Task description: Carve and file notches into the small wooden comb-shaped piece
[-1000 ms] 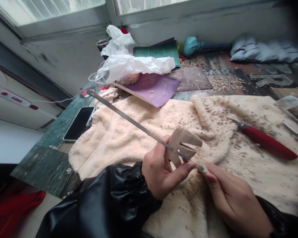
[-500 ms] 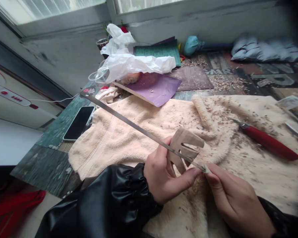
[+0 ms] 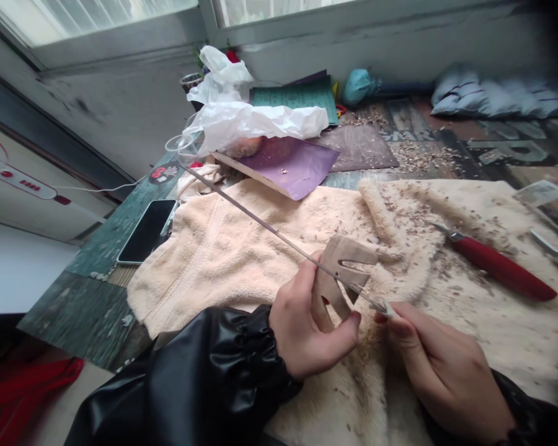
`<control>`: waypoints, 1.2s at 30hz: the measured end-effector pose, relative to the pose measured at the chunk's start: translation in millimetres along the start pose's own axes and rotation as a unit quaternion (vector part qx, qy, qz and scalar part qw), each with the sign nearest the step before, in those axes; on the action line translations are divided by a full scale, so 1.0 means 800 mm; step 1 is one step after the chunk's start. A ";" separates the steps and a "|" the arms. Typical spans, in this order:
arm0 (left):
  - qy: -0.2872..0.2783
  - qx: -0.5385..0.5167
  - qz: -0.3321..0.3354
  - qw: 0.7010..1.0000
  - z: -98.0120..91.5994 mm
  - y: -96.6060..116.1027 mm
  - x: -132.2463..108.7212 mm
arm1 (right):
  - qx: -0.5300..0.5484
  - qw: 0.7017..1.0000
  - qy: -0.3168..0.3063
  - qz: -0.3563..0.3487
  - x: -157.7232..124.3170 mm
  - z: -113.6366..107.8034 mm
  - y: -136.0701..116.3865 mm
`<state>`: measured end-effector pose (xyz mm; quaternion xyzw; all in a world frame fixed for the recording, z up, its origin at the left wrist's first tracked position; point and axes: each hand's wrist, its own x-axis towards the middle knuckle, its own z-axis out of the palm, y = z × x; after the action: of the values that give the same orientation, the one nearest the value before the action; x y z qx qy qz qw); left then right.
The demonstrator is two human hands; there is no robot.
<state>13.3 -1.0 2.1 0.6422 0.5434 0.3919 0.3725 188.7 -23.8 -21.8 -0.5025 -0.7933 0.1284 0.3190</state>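
My left hand (image 3: pixel 314 328) is closed around a pale wooden fork-like piece (image 3: pixel 337 257) with slots between its prongs. Across this wood runs a long thin metal blade (image 3: pixel 255 218), slanting from the far left down to my right hand (image 3: pixel 441 365). Between thumb and fingers, my right hand pinches the blade's near end, which has a whitish wrapping (image 3: pixel 387 308). The blade appears to lie in or over a slot of the wood; I cannot tell which. Under both hands spreads a cream towel (image 3: pixel 242 260) strewn with wood shavings.
A red-handled carving knife (image 3: pixel 502 266) lies on the towel at right. A phone (image 3: pixel 149 231) rests at left. Behind are purple sandpaper (image 3: pixel 288 164), a white plastic bag (image 3: pixel 265 118), a clear cup (image 3: pixel 181 145) and scattered shavings on the table (image 3: pixel 65 316).
The blade has turned more edge-on, and its far end has shifted right. My left thumb has drawn back from the blade's near end. The wooden piece has tilted slightly.
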 end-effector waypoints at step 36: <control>-0.119 -0.036 0.027 0.992 -0.002 -0.012 -0.001 | 0.039 0.998 -0.003 -0.054 -0.001 0.006 0.002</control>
<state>7.6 -0.3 -6.0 0.6852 0.4630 0.3420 0.4463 186.5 -22.9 -26.6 -0.4457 -0.8147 0.1436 0.3420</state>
